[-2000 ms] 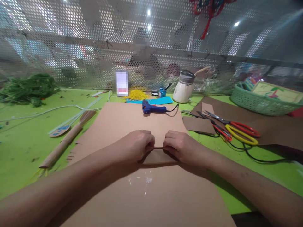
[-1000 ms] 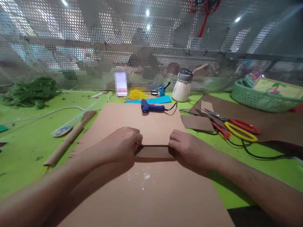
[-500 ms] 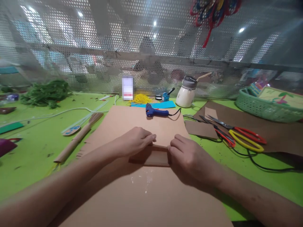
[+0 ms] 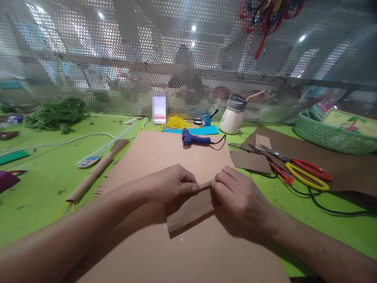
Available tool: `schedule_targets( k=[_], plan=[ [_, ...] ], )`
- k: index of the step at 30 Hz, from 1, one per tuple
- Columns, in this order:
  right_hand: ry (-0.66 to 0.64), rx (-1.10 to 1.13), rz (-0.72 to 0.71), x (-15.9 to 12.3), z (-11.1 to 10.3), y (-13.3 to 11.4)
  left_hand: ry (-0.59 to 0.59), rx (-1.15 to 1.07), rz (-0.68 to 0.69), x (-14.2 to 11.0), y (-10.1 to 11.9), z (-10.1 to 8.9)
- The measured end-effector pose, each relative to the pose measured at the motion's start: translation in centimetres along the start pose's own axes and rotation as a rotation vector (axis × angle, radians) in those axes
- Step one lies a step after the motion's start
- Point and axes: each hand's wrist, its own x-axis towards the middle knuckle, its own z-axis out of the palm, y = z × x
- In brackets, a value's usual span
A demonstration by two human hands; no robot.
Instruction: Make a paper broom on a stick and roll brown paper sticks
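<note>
A folded piece of brown paper (image 4: 188,210) is pinched along its far edge by both hands, tilted with its near left corner low over a large brown paper sheet (image 4: 188,259). My left hand (image 4: 176,182) is closed on the left part of that edge, thumb and fingers pressed together. At the right end, my right hand (image 4: 235,190) grips the same piece with curled fingers. Small shiny spots show on the sheet just below the piece. Beyond the hands, a blue hot glue gun (image 4: 196,139) lies on the sheet's far part.
Scissors with red and yellow handles (image 4: 309,175) lie at the right beside brown paper scraps and a black cord. A green basket (image 4: 332,135) stands behind. On the left are a rolled paper tube (image 4: 91,179) and green strands (image 4: 55,112). A white jar (image 4: 232,118) stands at the back.
The folded paper piece has turned and come toward me, its left end lower. My left hand has shifted slightly right, nearer my right hand. Both hands keep their pinch.
</note>
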Motion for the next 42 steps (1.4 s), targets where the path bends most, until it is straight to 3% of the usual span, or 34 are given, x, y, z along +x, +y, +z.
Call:
schedule_targets(
  k=[6,11,15,19,25,29,36,39,42],
  plan=[
    [-0.028,0.368,0.156,0.1,-0.7,0.2,0.04,0.033,-0.056,-0.2,-0.1,0.7],
    [-0.071,0.635,0.289,0.2,-1.1,0.3,0.095,0.138,0.03,-0.5,0.3,1.7],
    [-0.152,0.633,0.348,0.2,-0.8,0.2,0.211,0.24,0.055,-1.0,1.0,2.9],
    [-0.122,0.642,0.361,0.2,-1.0,0.1,0.305,0.278,0.116,-1.4,0.9,3.5],
    [-0.141,0.675,0.422,0.3,-1.8,0.2,0.187,0.232,0.043,-1.4,0.9,2.2],
    [-0.177,0.691,0.442,0.3,-2.0,0.4,0.182,0.248,-0.005,-1.5,1.3,1.6],
    [-0.097,0.595,0.223,0.4,-0.7,0.4,0.269,0.387,0.13,-1.3,1.4,2.8],
    [-0.077,0.567,0.214,0.3,-0.6,0.2,0.301,0.298,0.117,-1.3,1.2,3.0],
    [-0.075,0.542,0.256,0.2,-1.1,0.1,0.174,0.061,-0.003,-1.3,0.4,2.5]
  ],
)
